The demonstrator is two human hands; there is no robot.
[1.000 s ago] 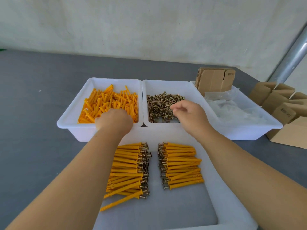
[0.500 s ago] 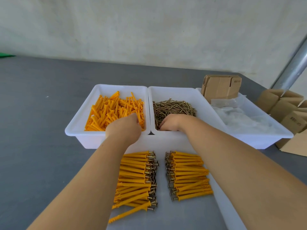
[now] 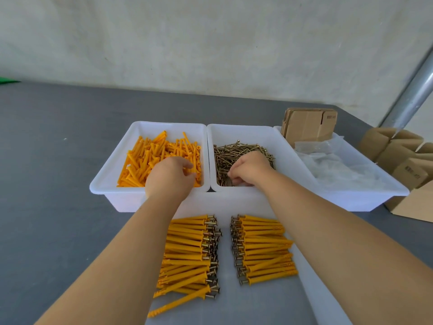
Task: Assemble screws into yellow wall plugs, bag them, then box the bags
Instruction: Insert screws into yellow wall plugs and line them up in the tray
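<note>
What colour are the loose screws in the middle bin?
Dark brassy bronze; the screws show best in the head view, the only one.

A single wide-angle view comes from the person's head, looking forward and steeply down over both forearms onto the grey tabletop. It sits close: the arms enter from the bottom corners, the near white tray is cut off by the lower edge, and straight lines bow near the borders. The pale wall fills the upper third of the frame.
</note>
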